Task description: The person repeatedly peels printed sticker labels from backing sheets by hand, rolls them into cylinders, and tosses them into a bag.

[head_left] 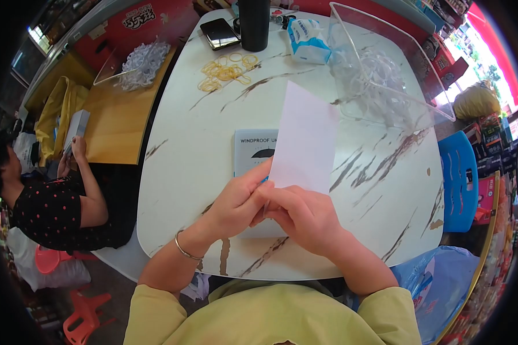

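Observation:
A plain white paper sheet (306, 138), seemingly stiff, rises at a tilt from between my hands. My left hand (240, 198) is closed on its lower left edge. My right hand (305, 214) is closed at the bottom of the sheet, its thumb and fingers meeting the left ones. A small bit of blue shows at the left fingertips; what it belongs to is hidden. Under my hands on the table lies a pale flat item printed "WINDPROOF UM" with a black umbrella picture (253, 140), partly covered by sheet and hands.
Yellow rubber bands (227, 72), a phone (220, 33), a black bottle (253, 26) and a tissue pack (309, 41) are on the marbled table (178, 149). A clear bin (380, 86) holds transparent items. Another person (52, 201) sits left; a blue chair (459, 181) stands right.

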The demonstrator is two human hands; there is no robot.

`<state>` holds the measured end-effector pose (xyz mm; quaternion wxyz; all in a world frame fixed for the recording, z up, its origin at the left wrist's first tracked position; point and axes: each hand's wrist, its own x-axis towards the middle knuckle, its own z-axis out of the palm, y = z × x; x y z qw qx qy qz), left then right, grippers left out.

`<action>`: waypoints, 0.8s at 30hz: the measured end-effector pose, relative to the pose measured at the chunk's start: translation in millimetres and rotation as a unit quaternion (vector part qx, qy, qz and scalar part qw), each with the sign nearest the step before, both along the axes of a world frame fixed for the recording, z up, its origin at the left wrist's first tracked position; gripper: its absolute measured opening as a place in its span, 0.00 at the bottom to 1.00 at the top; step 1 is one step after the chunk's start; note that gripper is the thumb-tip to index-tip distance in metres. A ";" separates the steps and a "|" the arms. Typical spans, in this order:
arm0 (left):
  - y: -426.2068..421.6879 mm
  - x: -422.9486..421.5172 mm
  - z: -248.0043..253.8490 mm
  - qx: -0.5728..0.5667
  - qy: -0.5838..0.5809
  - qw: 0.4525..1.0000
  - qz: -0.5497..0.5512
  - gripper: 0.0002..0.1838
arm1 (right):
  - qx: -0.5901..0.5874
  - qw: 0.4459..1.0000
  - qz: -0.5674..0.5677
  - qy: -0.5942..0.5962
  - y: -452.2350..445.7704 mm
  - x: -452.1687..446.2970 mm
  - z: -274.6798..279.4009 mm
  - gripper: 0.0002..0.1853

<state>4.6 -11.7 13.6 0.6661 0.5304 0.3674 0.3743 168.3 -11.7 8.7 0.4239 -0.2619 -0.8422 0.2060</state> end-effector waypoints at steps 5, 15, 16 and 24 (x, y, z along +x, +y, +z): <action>1.1 -1.5 0.1 0.000 0.020 1.000 -0.018 0.24 | -0.015 0.999 -0.018 -0.041 -3.5 0.6 1.2 0.24; 1.4 -3.5 5.6 -0.037 -0.005 0.999 -0.003 0.25 | -0.061 0.996 0.031 0.062 0.2 0.9 -3.3 0.22; 1.1 -3.1 5.7 -0.040 -0.009 0.999 -0.005 0.25 | -0.066 0.995 0.030 0.068 -0.4 0.0 -3.5 0.21; 1.2 -1.9 -1.0 -0.009 0.004 1.000 -0.014 0.25 | 0.006 1.000 -0.011 0.027 -1.4 -1.6 0.2 0.20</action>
